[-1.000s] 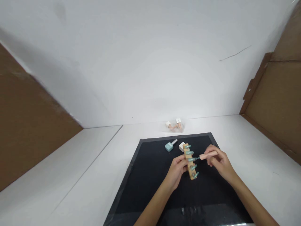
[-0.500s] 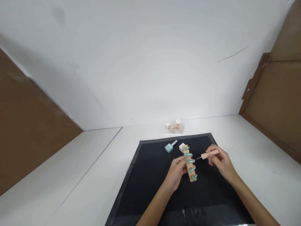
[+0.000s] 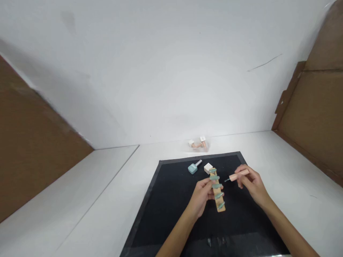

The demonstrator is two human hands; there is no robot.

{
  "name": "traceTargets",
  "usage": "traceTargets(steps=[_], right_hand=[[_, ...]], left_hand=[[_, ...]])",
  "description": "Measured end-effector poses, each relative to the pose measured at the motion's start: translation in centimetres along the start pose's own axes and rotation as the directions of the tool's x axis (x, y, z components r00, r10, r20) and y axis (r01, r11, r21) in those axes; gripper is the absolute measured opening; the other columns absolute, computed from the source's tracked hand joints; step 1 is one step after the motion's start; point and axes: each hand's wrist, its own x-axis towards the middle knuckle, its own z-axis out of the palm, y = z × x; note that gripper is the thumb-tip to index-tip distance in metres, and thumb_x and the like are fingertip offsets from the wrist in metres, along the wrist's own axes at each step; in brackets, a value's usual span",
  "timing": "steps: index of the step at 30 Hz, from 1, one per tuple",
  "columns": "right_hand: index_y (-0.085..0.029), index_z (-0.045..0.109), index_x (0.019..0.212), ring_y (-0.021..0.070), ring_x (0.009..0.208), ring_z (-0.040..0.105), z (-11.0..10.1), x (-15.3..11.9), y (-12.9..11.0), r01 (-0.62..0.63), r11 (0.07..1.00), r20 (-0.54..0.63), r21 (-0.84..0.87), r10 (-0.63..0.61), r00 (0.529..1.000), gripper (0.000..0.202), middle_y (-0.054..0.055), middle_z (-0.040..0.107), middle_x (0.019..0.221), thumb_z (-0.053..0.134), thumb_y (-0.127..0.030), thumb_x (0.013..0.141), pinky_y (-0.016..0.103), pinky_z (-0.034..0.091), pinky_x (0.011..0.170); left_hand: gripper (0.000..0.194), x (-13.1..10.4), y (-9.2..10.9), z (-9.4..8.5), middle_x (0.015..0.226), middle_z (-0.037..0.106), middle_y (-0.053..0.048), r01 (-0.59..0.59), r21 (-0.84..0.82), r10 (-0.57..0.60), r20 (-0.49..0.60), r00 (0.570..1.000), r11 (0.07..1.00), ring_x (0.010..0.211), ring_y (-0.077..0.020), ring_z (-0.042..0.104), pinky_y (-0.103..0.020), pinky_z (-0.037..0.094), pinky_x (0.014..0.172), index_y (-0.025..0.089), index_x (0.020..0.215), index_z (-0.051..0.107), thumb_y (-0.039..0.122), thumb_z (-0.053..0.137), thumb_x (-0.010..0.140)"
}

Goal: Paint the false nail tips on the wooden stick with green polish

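Note:
Over the black mat [image 3: 166, 200], my left hand [image 3: 201, 196] grips a light wooden strip [image 3: 217, 191] that carries several green-teal false nails set crosswise. My right hand [image 3: 249, 182] pinches a pink-handled brush [image 3: 239, 174]; its dark tip points left toward the strip, with a small gap between them. Just behind the strip's upper end sits a white square bottle [image 3: 208, 168], partly covered by it. A teal polish bottle with a silver cap [image 3: 192, 168] lies on the mat to the left of the white one.
Behind the mat, a clear plastic container [image 3: 198, 145] with white and pink bottles stands by the white wall [image 3: 171, 71]. Brown cardboard panels rise at the left [image 3: 37, 142] and right [image 3: 316, 107]. Small clear pieces lie near the mat's front edge.
The wooden strip has shifted slightly down and tilted in my left hand, so more of the white bottle shows. My right hand and the brush have hardly moved.

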Motion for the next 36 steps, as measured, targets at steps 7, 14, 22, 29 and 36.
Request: traceTargets(steps=[7, 14, 22, 29, 36], right_hand=[[-0.019, 0.056, 0.075, 0.0107, 0.041, 0.044, -0.1, 0.0, 0.4, -0.021, 1.000, -0.004, 0.020, 0.022, 1.000, 0.010, -0.004, 0.050, 0.051, 0.054, -0.029, 0.076, 0.023, 0.039, 0.041], [-0.019, 0.057, 0.077, 0.0101, 0.042, 0.044, -0.3, -0.1, 1.2, -0.013, 0.991, 0.018, 0.136, 0.011, 1.000, 0.012, -0.003, 0.052, 0.056, 0.056, -0.031, 0.079, 0.023, 0.039, 0.041], [-0.019, 0.058, 0.078, 0.0105, 0.043, 0.045, -0.3, -0.2, 1.3, -0.024, 0.986, 0.064, 0.162, 0.014, 0.998, 0.013, -0.003, 0.052, 0.057, 0.057, -0.032, 0.079, 0.023, 0.039, 0.041], [-0.019, 0.058, 0.079, 0.0105, 0.043, 0.045, -0.1, -0.3, 1.5, -0.021, 0.990, 0.070, 0.140, 0.012, 0.997, 0.015, -0.002, 0.053, 0.059, 0.057, -0.033, 0.079, 0.023, 0.039, 0.041], [-0.019, 0.058, 0.079, 0.0106, 0.044, 0.045, 0.1, -0.4, 1.3, -0.031, 0.994, 0.089, 0.109, 0.021, 0.996, 0.015, -0.002, 0.051, 0.059, 0.056, -0.033, 0.079, 0.024, 0.040, 0.042]], left_hand=[[0.048, -0.1, 0.1, 0.0, 0.069, 0.069, -0.010, -0.002, 0.017, 0.002, 0.028, 1.000, 1.000, 0.054, -0.0177, 0.063, -0.025, 0.045, 0.052, 0.010, 0.087, 0.058, 0.045, 0.068, 0.056], [0.040, -0.1, 0.1, 0.0, 0.073, 0.070, -0.011, 0.000, 0.060, -0.002, 0.047, 0.999, 0.998, 0.055, -0.0176, 0.064, -0.025, 0.045, 0.052, 0.011, 0.079, 0.060, 0.042, 0.068, 0.055], [0.036, 0.2, -0.3, 0.0, 0.076, 0.070, -0.012, 0.037, 0.097, -0.041, 0.044, 0.998, 0.995, 0.053, -0.0165, 0.064, -0.023, 0.045, 0.049, 0.011, 0.075, 0.059, 0.041, 0.066, 0.056], [0.039, 0.4, -0.6, -0.2, 0.076, 0.070, -0.012, 0.031, 0.129, -0.038, 0.049, 0.998, 0.991, 0.055, -0.0165, 0.064, -0.024, 0.046, 0.051, 0.011, 0.078, 0.059, 0.043, 0.065, 0.057], [0.045, 0.3, -0.8, -0.3, 0.076, 0.069, -0.011, 0.002, 0.143, -0.013, 0.078, 0.997, 0.990, 0.057, -0.0166, 0.064, -0.025, 0.047, 0.053, 0.011, 0.079, 0.060, 0.050, 0.065, 0.057]])
